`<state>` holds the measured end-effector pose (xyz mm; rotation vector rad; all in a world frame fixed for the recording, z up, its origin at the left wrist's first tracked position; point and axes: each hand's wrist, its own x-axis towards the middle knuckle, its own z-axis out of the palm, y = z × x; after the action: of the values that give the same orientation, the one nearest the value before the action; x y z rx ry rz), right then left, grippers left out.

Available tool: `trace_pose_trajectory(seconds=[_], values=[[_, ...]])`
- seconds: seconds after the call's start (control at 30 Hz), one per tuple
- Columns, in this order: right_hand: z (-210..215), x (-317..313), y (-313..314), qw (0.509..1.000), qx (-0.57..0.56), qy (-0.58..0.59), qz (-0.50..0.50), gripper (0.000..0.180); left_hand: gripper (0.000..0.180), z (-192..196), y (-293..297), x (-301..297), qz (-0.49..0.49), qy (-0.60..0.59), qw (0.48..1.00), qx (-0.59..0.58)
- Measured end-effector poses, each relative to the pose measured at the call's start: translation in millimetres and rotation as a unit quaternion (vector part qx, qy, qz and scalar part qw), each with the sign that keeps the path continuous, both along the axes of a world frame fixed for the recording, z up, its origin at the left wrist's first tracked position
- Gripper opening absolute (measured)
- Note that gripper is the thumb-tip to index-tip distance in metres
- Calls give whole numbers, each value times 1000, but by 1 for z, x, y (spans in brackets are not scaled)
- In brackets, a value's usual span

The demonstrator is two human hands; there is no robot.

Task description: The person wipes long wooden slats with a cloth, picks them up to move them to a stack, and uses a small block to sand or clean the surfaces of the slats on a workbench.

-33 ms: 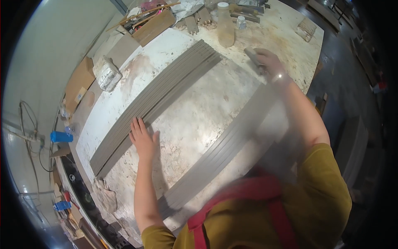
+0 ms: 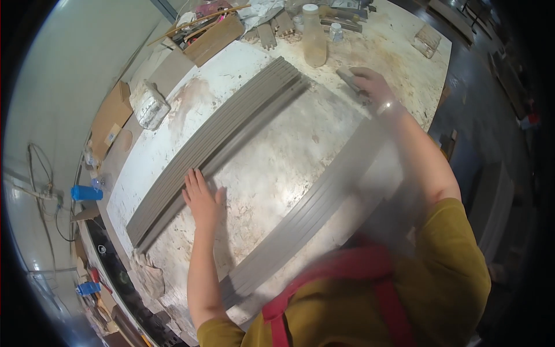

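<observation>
A row of several long grey strips (image 2: 211, 136), side by side, slants across the white worktable (image 2: 260, 153). Against its near edge rests my left hand (image 2: 202, 199), fingers stretched out and the thumb apart, holding nothing. At the far right, above the table, my right hand (image 2: 376, 87) is wrapped round a small flat grey-brown block (image 2: 348, 79); its exact kind is unclear. Closer to my body lies a second band of grey strips (image 2: 300, 214), roughly parallel to the first. Haze or blur covers its right end below my right forearm.
Beyond the strips stand a capped bottle (image 2: 314, 37) and a small jar (image 2: 336, 32). A wrapped block (image 2: 149, 104) lies by the left edge, near a cardboard box (image 2: 111, 115). A crumpled cloth (image 2: 147, 274) sits at the near left corner. Another wrapped block (image 2: 426, 41) lies far right.
My right hand has shifted slightly left with the block. My left hand has slid a little down and right along the strips' near edge. The strips look slightly shifted.
</observation>
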<state>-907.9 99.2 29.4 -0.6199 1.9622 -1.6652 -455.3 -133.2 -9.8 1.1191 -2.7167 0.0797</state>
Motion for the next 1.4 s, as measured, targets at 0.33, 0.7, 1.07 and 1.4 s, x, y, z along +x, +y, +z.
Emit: trace_pose_trajectory(seconds=[0.33,0.7,1.07,1.4], values=[[-41,-21,-78,965,135,201,96,44,58,-24,-9,14,-56,-7,997,55],[4,2,-38,866,294,296,274,35,63,-34,-8,12,-24,14,999,47],[6,215,-150,832,22,222,509,32,72,-18,50,73,-26,49,997,46],[17,610,-261,552,-133,419,708,25,67,3,52,122,6,282,876,391]])
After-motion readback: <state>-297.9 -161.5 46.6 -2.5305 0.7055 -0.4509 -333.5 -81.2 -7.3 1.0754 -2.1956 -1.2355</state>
